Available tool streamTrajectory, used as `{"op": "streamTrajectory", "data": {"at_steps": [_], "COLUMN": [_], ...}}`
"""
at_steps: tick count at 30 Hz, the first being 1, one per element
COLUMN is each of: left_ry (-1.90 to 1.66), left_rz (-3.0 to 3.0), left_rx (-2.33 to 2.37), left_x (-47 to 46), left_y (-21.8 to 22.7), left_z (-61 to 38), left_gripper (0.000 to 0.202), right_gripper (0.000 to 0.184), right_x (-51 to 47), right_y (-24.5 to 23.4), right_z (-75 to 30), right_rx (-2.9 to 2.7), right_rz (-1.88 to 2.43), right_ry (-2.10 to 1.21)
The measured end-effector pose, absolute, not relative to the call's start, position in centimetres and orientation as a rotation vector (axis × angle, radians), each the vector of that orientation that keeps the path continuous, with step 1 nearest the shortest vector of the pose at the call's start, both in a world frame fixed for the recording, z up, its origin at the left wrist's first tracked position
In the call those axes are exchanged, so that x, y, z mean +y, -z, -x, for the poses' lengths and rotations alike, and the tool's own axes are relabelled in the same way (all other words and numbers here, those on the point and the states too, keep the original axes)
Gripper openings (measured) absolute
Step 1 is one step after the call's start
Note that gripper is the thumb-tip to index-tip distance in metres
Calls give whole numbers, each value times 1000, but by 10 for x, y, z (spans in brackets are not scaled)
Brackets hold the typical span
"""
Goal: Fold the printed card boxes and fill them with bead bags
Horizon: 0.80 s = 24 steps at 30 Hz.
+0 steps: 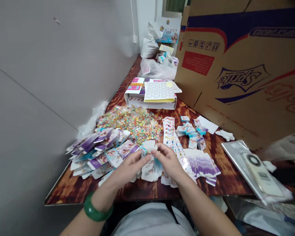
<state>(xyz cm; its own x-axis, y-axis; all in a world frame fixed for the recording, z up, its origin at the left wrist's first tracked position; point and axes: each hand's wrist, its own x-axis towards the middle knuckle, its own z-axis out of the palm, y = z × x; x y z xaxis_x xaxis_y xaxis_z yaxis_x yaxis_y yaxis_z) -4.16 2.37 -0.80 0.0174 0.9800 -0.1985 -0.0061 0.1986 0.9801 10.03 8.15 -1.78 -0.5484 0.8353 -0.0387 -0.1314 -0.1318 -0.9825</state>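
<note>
Both hands hold a small white-and-blue cardboard box (147, 145) with a flap standing up at its top. My left hand (134, 162) grips its left side, thumb across the front, and my right hand (167, 160) pinches the right side near the flap. Beneath the hands lies a stack of flat printed cartons (149, 173). Left of my left hand is a heap of purple and blue cartons (105, 152). Strips of sticker sheets (170, 134) lie beyond and beside my right hand. A green bangle (98, 207) circles my left wrist.
Small candy-coloured packets (130, 121) spread behind the hands. Closed little boxes (190, 129) and a fanned row of purple cartons (203, 164) lie right. Farther back stands a white box (135, 103) under printed sheets. A large cardboard carton (211, 88) and a phone (263, 175) are right; a wall (51, 65) is left.
</note>
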Motion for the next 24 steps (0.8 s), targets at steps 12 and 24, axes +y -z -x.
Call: {"op": "streamTrajectory", "data": {"at_steps": [12, 24], "left_ry": [-1279, -1458], "left_rz": [-1010, -942], "left_rx": [1349, 1450], "left_x": [25, 22], "left_y": [12, 9], "left_z": [42, 35], "left_gripper": [35, 43], "right_gripper": [33, 38], "right_x": [74, 72], "right_y": [25, 32], "right_z": [-78, -81], "right_rx": [-1132, -1167], "right_rz": [804, 750], "right_ry": [-1737, -1608]}}
